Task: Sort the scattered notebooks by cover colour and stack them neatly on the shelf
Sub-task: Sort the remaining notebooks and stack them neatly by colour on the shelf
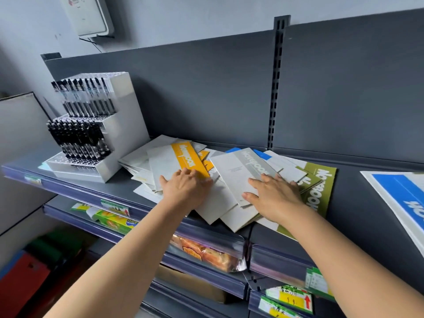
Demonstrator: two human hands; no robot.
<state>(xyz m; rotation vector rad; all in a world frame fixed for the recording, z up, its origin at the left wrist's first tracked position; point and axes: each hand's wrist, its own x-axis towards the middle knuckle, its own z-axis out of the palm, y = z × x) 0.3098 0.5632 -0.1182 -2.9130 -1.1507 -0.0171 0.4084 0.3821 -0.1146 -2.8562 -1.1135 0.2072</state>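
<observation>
A loose pile of thin notebooks lies on the dark grey shelf (358, 196). On top at the left is a white notebook with a yellow band (183, 157). My left hand (185, 189) rests on its near end, fingers bent over the yellow band. Beside it lies a white notebook with a grey band (238, 173); my right hand (275, 196) lies flat on its near right corner, fingers spread. An olive-green notebook (321, 193) sits under the pile at the right. Blue corners (261, 154) poke out at the back. Several notebooks overhang the shelf's front edge.
A white pen display (96, 127) full of black pens stands at the shelf's left end. A blue-and-white notebook (399, 198) lies apart at the far right. A slotted upright (276, 83) divides the back panel. Lower shelves hold snack packets (206, 253) and price tags.
</observation>
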